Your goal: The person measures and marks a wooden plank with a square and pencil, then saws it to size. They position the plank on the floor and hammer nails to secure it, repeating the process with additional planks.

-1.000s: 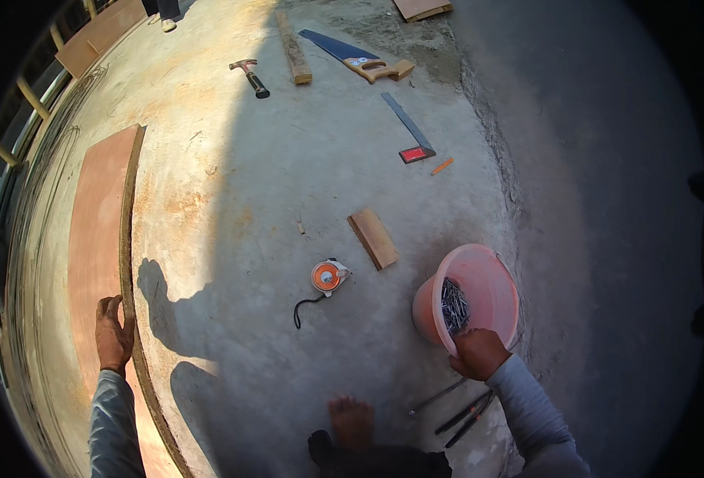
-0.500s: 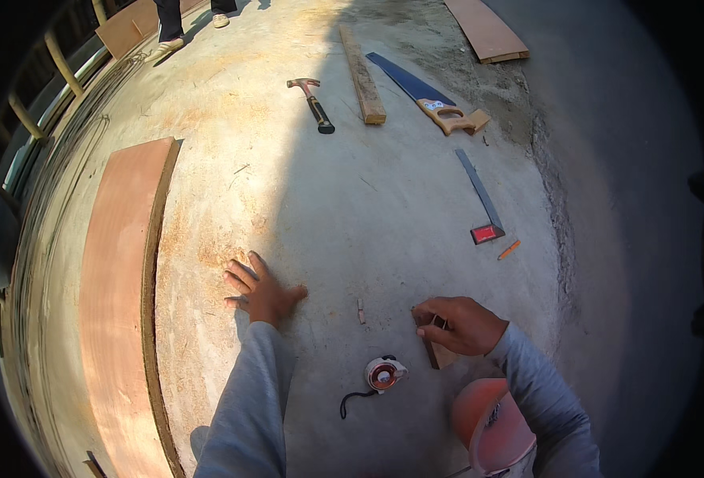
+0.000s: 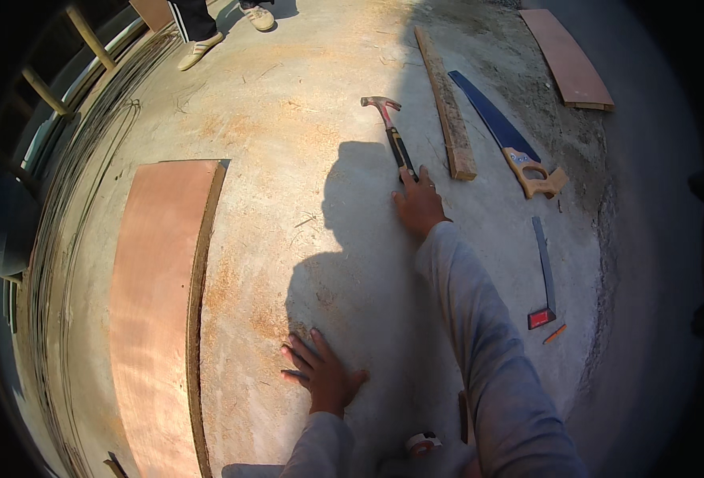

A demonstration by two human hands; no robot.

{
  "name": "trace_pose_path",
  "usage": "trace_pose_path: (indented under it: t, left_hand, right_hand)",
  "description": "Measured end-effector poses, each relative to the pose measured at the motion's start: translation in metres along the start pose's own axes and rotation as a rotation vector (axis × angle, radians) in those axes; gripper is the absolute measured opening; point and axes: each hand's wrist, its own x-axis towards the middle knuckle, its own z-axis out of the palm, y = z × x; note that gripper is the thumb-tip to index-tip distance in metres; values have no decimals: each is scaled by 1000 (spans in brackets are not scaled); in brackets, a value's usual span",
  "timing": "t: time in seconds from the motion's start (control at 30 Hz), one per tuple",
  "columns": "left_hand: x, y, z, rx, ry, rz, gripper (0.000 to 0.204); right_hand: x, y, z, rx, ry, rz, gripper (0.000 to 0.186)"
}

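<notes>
My right hand (image 3: 421, 203) is stretched far forward, its fingers closing around the lower end of the claw hammer's (image 3: 396, 143) black handle. The hammer lies on the concrete, its reddish metal head pointing away from me. Nearer, my left hand (image 3: 328, 382) rests on the concrete with fingers spread, holding nothing. Right of the hammer lie a long wood strip (image 3: 446, 111) and a handsaw (image 3: 495, 119) with a blue blade and wooden handle. A try square (image 3: 545, 275) and an orange pencil (image 3: 555, 334) are beside my right forearm.
A wide reddish plank (image 3: 161, 303) lies on the left, beside long thin rods (image 3: 49, 239). Another board (image 3: 567, 60) is at far right. A person's shoes (image 3: 201, 52) stand at far left. Near my right arm, a tape measure (image 3: 424, 444) and wood piece (image 3: 463, 417) are partly visible.
My right hand has left the small wood piece near me and reached forward to the hammer's handle. My left hand stays spread on the concrete. The view has shifted.
</notes>
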Motion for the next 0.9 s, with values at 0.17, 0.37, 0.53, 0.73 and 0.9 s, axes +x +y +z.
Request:
trace_pose_path:
  t: [0.17,0.37,0.53,0.73,0.9]
  left_hand:
    - [2,-1,0,26,-28,6,143]
    - [-1,1,-1,34,16,19,144]
    - [4,-7,20,23,156,46,129]
    - [46,-37,52,26,337,92,112]
    - [91,-72,47,26,387,234,96]
  right_hand:
    - [37,-12,9,23,-62,3,37]
    - [-137,-31,-7,130,-43,-167,22]
    - [-370,-13,-28,196,-398,-164,26]
    - [-547,44,-133,728,-58,-12,22]
    - [-676,125,-210,772,458,775,11]
